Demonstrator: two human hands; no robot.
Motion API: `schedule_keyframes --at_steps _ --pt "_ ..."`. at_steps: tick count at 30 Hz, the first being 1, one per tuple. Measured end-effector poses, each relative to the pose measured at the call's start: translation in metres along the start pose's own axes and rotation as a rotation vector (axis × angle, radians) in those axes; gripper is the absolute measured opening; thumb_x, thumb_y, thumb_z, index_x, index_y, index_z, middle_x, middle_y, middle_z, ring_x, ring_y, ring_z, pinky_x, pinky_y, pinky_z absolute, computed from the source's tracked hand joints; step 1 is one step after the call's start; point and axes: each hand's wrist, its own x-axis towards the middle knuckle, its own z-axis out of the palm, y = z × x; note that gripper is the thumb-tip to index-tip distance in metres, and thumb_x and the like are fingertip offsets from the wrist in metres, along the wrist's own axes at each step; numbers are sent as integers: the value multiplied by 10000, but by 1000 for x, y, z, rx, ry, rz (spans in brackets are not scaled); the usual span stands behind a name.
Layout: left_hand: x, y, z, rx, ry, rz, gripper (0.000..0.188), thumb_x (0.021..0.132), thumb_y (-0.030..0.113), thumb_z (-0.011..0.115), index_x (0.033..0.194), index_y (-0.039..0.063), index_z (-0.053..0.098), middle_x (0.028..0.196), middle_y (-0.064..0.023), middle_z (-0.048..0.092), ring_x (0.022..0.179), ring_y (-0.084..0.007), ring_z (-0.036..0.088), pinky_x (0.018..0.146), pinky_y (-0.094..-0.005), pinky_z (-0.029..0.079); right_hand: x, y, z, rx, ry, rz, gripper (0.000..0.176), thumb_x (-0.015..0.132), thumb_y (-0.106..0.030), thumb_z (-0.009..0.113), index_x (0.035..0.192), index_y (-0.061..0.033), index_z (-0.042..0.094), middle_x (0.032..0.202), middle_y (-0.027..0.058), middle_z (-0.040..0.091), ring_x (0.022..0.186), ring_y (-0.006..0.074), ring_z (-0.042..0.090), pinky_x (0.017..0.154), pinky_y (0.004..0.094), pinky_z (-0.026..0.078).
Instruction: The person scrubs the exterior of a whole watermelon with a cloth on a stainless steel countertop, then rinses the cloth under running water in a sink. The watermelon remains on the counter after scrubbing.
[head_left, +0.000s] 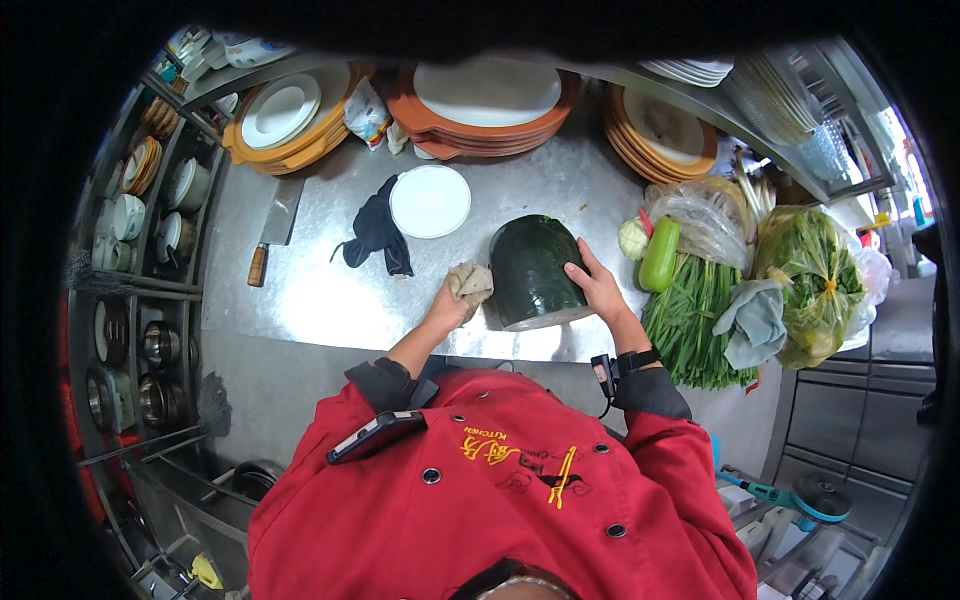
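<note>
Directly before me on the steel worktable (315, 315) lies a thick cut section of dark green winter melon (532, 266), its pale cut face turned towards me. My right hand (596, 281) rests against the melon's right side, thumb on the rind and fingers behind it. To the left of the melon, my left hand (448, 306) grips a crumpled beige cloth (472, 285), close to the rind; whether the cloth touches it I cannot tell. Further left are a round white lid or plate (430, 201), a dark cloth item with ties (375, 232) and a cleaver (279, 225) with a wooden handle.
Stacked oval platters in orange-brown holders (487, 135) line the back beneath a shelf. At right sit a pale green gourd (660, 255), garlic chives (690, 322), a grey cloth (754, 322) and bagged leafy greens (810, 277). Dish shelves (191, 289) stand left.
</note>
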Motion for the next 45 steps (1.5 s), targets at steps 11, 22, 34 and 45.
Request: schedule_keyframes --at_steps 11,22,34,45 --pt "-4 99 74 640 -226 606 760 709 32 739 1374 80 374 1527 -167 290 1433 -330 248 1160 -438 229 0 -19 -38 -355 160 59 593 927 -312 564 1409 -1 414 1389 252 475 1311 367 442 1077 359 345" --pt "107 67 99 185 10 320 497 891 113 576 1359 48 421 1373 -160 485 1233 -307 496 1029 -370 393 8 -9 -39 -26 220 101 713 898 -387 640 1413 41 397 1328 202 542 1211 231 522 1031 294 368" --pt "35 62 134 647 0 692 682 805 31 664 1415 22 358 1433 -221 392 1320 -367 398 1097 -385 318 1 30 -52 401 313 182 740 876 -343 675 1414 74 385 1335 183 529 1191 200 514 1036 272 351" --pt "103 56 134 92 -135 112 461 972 247 493 1371 28 419 1345 -165 514 1232 -304 494 1042 -348 382 -21 49 -54 587 449 238 646 947 -358 586 1450 -8 380 1438 103 447 1293 184 424 1089 264 275"
